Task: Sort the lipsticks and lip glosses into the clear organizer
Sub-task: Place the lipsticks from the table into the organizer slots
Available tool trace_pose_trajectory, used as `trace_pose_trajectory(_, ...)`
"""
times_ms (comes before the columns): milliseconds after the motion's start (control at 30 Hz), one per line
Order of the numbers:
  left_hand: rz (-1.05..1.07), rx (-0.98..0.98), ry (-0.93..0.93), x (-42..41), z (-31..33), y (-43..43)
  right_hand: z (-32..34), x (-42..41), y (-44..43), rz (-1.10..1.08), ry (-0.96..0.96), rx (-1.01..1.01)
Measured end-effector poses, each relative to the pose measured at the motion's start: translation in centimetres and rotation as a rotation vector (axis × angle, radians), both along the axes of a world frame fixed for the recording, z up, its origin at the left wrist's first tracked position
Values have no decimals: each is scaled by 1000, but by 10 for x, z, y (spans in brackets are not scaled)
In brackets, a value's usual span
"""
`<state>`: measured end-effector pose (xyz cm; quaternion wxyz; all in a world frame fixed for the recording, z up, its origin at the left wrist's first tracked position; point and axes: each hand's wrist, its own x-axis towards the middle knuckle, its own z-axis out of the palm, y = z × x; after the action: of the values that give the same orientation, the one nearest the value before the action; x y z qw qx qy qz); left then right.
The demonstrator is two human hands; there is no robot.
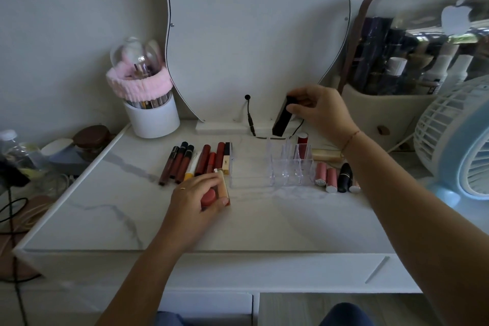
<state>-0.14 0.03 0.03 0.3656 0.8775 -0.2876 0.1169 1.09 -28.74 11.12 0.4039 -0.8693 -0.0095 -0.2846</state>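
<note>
The clear organizer (pixel 280 172) stands mid-table with one red lipstick (pixel 302 143) upright in a back slot. My right hand (pixel 321 111) pinches a long black square tube (pixel 283 117) tilted just above the organizer's back row. My left hand (pixel 197 200) grips a red round-ended lipstick (pixel 209 197) and a beige tube (pixel 224 186) on the table, left of the organizer. A row of several dark red lip glosses (pixel 195 163) lies behind my left hand. Pink and black lipsticks (pixel 336 177) lie to the organizer's right, with a gold tube (pixel 325 154) behind them.
A white brush holder (pixel 153 116) with a pink headband stands at the back left. A wavy mirror (pixel 254 34) leans on the wall, its cable (pixel 250 116) trailing to the table. A clear cosmetics bag (pixel 412 61) and a fan (pixel 460 140) crowd the right side. Jars (pixel 91 139) sit far left.
</note>
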Motion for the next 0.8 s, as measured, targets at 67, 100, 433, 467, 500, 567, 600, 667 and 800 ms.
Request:
trace_pose_trajectory(67,3,-2,8,0,0,0,-6,4,3,8,32,-37)
trace_pose_trajectory(100,1,-3,6,1,-1,0,-9,5,4,9,49,-60)
trace_pose_trajectory(433,-8,4,5,2,-1,1,-32,12,8,61,220,-151)
trace_pose_trajectory(467,-10,-1,5,2,0,1,-32,13,9,64,226,-152)
trace_pose_trajectory(500,-9,-5,7,2,0,0,-33,13,10,67,232,-155)
trace_pose_trajectory(567,-3,-17,17,1,0,0,-35,13,11,74,244,-162)
trace_pose_trajectory(600,-1,-21,20,1,0,0,-35,13,11,74,249,-165)
trace_pose_trajectory(667,3,-26,18,0,1,0,-35,12,11,72,253,-174)
trace_pose_trajectory(800,0,-14,21,0,2,0,-34,12,11,70,267,-175)
